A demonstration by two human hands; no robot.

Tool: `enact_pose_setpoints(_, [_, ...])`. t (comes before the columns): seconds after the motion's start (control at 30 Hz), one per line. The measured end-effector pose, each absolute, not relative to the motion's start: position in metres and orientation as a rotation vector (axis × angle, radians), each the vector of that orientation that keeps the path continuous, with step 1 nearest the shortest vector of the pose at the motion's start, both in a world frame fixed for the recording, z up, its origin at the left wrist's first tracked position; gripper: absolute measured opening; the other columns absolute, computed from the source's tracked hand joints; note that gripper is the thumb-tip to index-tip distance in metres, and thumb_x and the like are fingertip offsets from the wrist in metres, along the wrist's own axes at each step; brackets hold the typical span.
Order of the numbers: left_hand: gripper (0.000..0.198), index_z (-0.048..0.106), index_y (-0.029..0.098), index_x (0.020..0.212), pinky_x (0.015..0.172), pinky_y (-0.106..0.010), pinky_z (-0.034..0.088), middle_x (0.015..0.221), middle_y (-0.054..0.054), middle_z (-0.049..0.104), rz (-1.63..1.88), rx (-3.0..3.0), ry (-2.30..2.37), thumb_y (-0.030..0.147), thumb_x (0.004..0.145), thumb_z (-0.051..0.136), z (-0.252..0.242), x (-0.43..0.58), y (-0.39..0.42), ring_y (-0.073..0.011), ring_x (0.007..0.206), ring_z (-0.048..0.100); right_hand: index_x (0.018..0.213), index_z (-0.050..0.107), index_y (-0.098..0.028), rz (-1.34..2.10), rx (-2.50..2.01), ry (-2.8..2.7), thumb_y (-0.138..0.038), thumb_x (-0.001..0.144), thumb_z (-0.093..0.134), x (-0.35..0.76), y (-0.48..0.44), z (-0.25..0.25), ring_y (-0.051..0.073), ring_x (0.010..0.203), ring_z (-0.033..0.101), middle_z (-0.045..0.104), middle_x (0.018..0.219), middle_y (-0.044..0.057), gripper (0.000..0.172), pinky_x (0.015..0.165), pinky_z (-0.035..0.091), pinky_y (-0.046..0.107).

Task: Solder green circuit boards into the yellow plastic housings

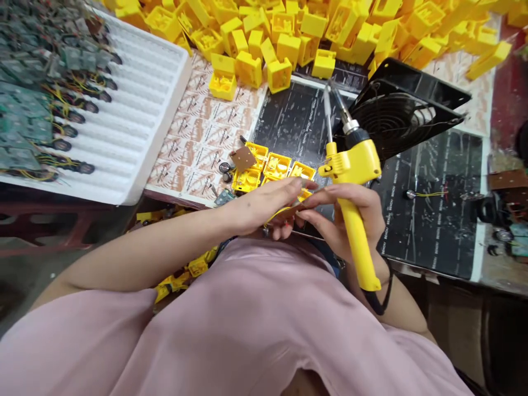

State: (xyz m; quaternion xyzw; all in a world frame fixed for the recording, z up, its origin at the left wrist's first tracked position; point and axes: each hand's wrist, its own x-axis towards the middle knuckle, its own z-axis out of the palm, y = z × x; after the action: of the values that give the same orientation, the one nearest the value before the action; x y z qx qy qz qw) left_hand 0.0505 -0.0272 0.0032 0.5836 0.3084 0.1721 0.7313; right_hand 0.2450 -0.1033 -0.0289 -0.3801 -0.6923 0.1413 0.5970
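My right hand point(367, 212) is wrapped round the yellow handle of a soldering gun point(355, 162), its metal tip pointing up and away from me. The thumb and forefinger of that hand also touch the edge of a small brown circuit board point(292, 211). My left hand point(274, 203) is closed on this board, close to my body, with a yellow wire along it. The fingers hide most of the board. Just beyond my hands, several open yellow plastic housings point(277, 165) sit together, and a loose brown board point(243, 158) lies on their left end.
Many yellow housings point(289, 49) are heaped along the back. A white foam tray point(136, 82) with green circuit boards point(27, 118) and wired parts stands left. A black fan point(396, 115) leans behind the gun. A small wired part point(411, 194) lies on the black mat point(441, 231).
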Motion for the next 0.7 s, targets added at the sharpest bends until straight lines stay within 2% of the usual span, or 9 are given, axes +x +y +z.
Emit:
enact_pose_setpoints(0.03, [0.062,0.078,0.021,0.126,0.074,-0.031,0.064,0.104,-0.010,0.081,0.504,1.496,0.705,0.077,0.106,0.060,0.006,0.045,-0.027,-0.0211,0.086,0.078,0.142,0.064,-0.033,0.326,-0.904,-1.586,-0.021,0.100,0.085,0.245,-0.105,-0.028,0.017,0.083,0.083,0.081,0.103,-0.003,0.049,0.086,0.074,0.031])
enact_pose_setpoints(0.1, [0.054,0.081,0.020,0.125,0.108,-0.041,0.063,0.132,-0.013,0.081,0.716,1.843,0.711,0.065,0.112,0.054,0.013,0.035,-0.028,-0.0278,0.126,0.076,0.141,0.064,-0.033,0.297,-0.954,-1.577,-0.016,0.097,0.087,0.245,-0.108,-0.026,0.016,0.082,0.083,0.080,0.101,-0.004,0.053,0.083,0.073,0.029])
enact_pose_setpoints(0.17, [0.039,0.083,0.021,0.123,0.121,-0.046,0.056,0.137,-0.012,0.081,0.791,2.027,0.691,0.051,0.109,0.062,0.019,0.031,-0.032,-0.0290,0.135,0.073,0.141,0.063,-0.034,0.254,-1.001,-1.624,-0.014,0.096,0.087,0.245,-0.109,-0.023,0.017,0.080,0.082,0.080,0.101,-0.004,0.055,0.081,0.073,0.029])
enact_pose_setpoints(0.27, [0.021,0.083,0.021,0.110,0.110,-0.040,0.062,0.118,-0.008,0.086,0.810,1.959,0.739,0.036,0.102,0.072,0.018,0.035,-0.039,-0.0249,0.115,0.080,0.141,0.061,-0.039,0.170,-1.060,-1.702,-0.018,0.096,0.088,0.242,-0.110,-0.021,0.019,0.080,0.083,0.082,0.103,-0.005,0.056,0.080,0.074,0.033])
enact_pose_setpoints(0.43, [0.028,0.082,0.018,0.099,0.081,-0.030,0.066,0.100,-0.006,0.084,0.818,1.578,0.779,0.045,0.102,0.074,0.005,0.044,-0.041,-0.0191,0.089,0.079,0.139,0.062,-0.038,0.150,-1.069,-1.705,-0.020,0.096,0.090,0.236,-0.110,-0.026,0.019,0.078,0.084,0.084,0.104,-0.005,0.055,0.081,0.075,0.031])
enact_pose_setpoints(0.5, [0.029,0.083,0.018,0.104,0.085,-0.031,0.067,0.109,-0.008,0.085,0.792,1.569,0.752,0.046,0.100,0.077,0.002,0.041,-0.036,-0.0207,0.097,0.080,0.138,0.062,-0.035,0.143,-1.060,-1.711,-0.017,0.095,0.090,0.236,-0.109,-0.028,0.018,0.078,0.084,0.083,0.103,-0.006,0.054,0.080,0.075,0.031])
enact_pose_setpoints(0.57, [0.030,0.085,0.018,0.110,0.098,-0.035,0.067,0.120,-0.010,0.085,0.777,1.590,0.748,0.044,0.095,0.082,0.000,0.037,-0.033,-0.0241,0.111,0.080,0.138,0.062,-0.032,0.116,-1.056,-1.717,-0.015,0.094,0.090,0.237,-0.108,-0.029,0.017,0.080,0.084,0.083,0.103,-0.006,0.055,0.080,0.074,0.030])
enact_pose_setpoints(0.63, [0.029,0.085,0.017,0.108,0.106,-0.038,0.065,0.116,-0.009,0.086,0.773,1.600,0.765,0.039,0.089,0.086,-0.001,0.036,-0.031,-0.0244,0.112,0.081,0.139,0.063,-0.032,0.085,-1.046,-1.729,-0.013,0.094,0.090,0.238,-0.106,-0.030,0.017,0.081,0.084,0.084,0.104,-0.005,0.055,0.079,0.073,0.029])
enact_pose_setpoints(0.7, [0.023,0.083,0.017,0.099,0.101,-0.036,0.066,0.103,-0.007,0.086,0.785,1.584,0.802,0.037,0.088,0.084,-0.003,0.040,-0.031,-0.0218,0.100,0.081,0.139,0.064,-0.032,0.050,-1.045,-1.741,-0.013,0.094,0.090,0.238,-0.104,-0.031,0.017,0.080,0.083,0.084,0.104,-0.005,0.056,0.075,0.071,0.027])
